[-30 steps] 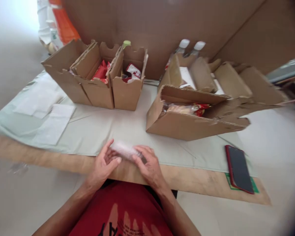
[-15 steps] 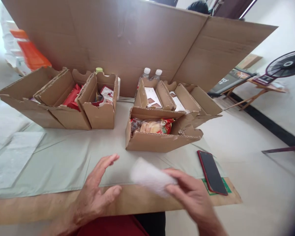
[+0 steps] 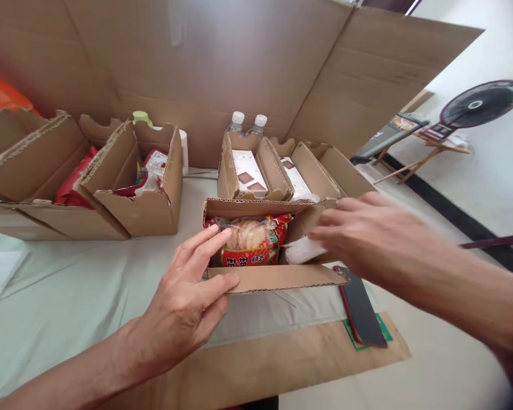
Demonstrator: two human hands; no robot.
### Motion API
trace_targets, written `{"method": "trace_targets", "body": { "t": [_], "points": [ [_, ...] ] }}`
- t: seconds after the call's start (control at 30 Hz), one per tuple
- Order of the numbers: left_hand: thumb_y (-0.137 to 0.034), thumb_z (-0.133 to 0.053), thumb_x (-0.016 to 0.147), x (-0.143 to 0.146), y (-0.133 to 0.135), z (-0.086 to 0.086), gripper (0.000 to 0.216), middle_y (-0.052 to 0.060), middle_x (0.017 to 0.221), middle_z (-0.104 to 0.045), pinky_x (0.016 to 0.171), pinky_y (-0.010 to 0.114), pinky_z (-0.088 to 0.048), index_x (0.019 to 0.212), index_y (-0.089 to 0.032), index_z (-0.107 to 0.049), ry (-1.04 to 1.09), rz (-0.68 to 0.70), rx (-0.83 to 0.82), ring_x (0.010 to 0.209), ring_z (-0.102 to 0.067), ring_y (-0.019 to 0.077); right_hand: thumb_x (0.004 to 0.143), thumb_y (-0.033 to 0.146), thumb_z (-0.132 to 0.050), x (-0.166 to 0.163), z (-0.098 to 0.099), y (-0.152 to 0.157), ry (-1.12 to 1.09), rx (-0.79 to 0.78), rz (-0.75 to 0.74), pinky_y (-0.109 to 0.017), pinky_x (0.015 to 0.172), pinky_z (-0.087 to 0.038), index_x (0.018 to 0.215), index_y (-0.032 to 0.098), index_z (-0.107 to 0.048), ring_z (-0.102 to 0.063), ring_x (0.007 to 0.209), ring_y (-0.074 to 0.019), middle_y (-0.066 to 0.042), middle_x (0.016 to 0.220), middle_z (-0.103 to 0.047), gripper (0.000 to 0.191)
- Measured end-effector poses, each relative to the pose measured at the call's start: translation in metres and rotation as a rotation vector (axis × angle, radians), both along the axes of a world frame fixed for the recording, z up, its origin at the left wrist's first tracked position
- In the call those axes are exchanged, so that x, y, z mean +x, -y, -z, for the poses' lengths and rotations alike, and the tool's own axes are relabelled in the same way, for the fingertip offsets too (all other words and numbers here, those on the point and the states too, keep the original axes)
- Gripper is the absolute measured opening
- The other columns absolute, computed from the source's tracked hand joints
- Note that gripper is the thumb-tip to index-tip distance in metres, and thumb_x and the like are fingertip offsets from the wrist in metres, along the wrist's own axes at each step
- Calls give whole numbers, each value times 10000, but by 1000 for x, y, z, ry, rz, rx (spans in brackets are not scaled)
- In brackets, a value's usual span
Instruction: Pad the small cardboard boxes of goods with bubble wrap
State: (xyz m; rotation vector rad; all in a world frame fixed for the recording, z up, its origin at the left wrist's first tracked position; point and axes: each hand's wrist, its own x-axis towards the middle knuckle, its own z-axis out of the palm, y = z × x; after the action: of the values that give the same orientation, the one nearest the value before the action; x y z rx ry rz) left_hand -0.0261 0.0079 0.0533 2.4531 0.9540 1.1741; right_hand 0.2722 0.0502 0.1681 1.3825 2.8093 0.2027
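Since the earlier frame, both hands have been carried forward from the table edge to the near cardboard box (image 3: pixel 277 278), and the white packet (image 3: pixel 301 250), previously held above the table, is now seen inside that box.

Head view: the left hand (image 3: pixel 188 304) is closed on the box's near wall, with the thumb laid over the front face and the fingers (image 3: pixel 200 242) hooked over the rim, touching the snack bag (image 3: pixel 250 245) of biscuits in the left part of the box. The right hand (image 3: pixel 363 239) is blurred by motion; its fingers are extended over the right part of the box at the white packet, and whether the packet is gripped cannot be told. A phone (image 3: pixel 359 307) in a red case lies just right of the box on a green mat (image 3: pixel 382 330). Behind the box, two compartments with white cards (image 3: pixel 245 173) and two water bottles (image 3: pixel 248 122) are shown. At left, further cardboard boxes (image 3: pixel 141 210) with red packets stand on the pale tablecloth (image 3: pixel 68 285).
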Motion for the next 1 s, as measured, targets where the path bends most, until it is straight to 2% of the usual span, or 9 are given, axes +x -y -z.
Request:
{"method": "trace_targets", "body": {
  "t": [0.13,0.23,0.33,0.43,0.5,0.6,0.73,0.87,1.0],
  "points": [
    [-38,-612,826,0,-3,1,391,18,1651,-360,1139,630,-446,1102,-299,-704,19,10,-15,1496,-364,352,868,284,-673,-14,59,-31,94,-104,-56,-407,705,-461,535,246,-598,-594,674,-227,-63,606,-641,343],
    [-31,-617,830,2,-4,1,401,21,1645,-370,1156,614,-428,1117,-298,-701,25,17,-26,1502,-356,353,854,235,-675,-10,80,-37,16,-254,-18,-386,666,-477,678,238,-715,-649,700,-235,-59,696,-706,180],
    [-59,-640,850,0,0,2,490,17,1670,-313,1185,599,-391,1255,-333,-654,57,-29,-29,1507,-351,352,886,401,-658,4,63,-15,-200,-280,35,-414,768,-536,1007,265,-784,-705,886,-254,-43,979,-775,222],
    [-169,-692,871,-9,10,8,701,33,1702,-217,1222,583,-336,1497,-372,-451,160,-147,-87,1527,-314,354,943,527,-589,25,38,32,-466,-12,246,-472,958,-521,1159,297,-759,-676,1099,-258,-43,1196,-745,359],
    [-246,-689,894,-17,14,17,768,45,1694,-240,1230,569,-327,1565,-377,-340,224,-210,-204,1536,-300,346,961,513,-592,39,38,63,-592,175,449,-460,988,-513,1185,312,-748,-678,1094,-239,-58,1211,-739,339],
    [-322,-656,925,-17,9,37,780,67,1685,-276,1228,569,-325,1598,-361,-263,299,-216,-455,1535,-306,333,871,571,-696,50,71,81,-741,132,608,-451,885,-564,1315,294,-670,-709,972,-251,-96,1222,-731,524],
    [-392,-685,901,9,-13,62,874,123,1675,-297,1240,558,-299,1621,-287,-200,445,-68,-661,1526,-326,333,847,664,-661,31,127,64,-1004,-157,534,-466,898,-583,1458,230,-532,-677,1118,-304,-140,1378,-646,760],
    [-443,-712,878,16,-1,71,861,131,1589,-445,1222,497,-347,1601,-262,-280,574,-69,-680,1470,-426,319,907,588,-633,-4,150,84,-1074,-88,581,-504,1057,-503,1495,242,-504,-595,1295,-323,-121,1486,-573,694],
    [-489,-782,801,-37,57,70,671,108,1232,-712,1108,498,-482,1392,-236,-589,578,-313,-727,1287,-597,353,917,467,-663,-48,164,131,-1090,14,530,-502,1128,-462,1546,246,-438,-531,1383,-322,-117,1503,-558,703]
  ]
}}
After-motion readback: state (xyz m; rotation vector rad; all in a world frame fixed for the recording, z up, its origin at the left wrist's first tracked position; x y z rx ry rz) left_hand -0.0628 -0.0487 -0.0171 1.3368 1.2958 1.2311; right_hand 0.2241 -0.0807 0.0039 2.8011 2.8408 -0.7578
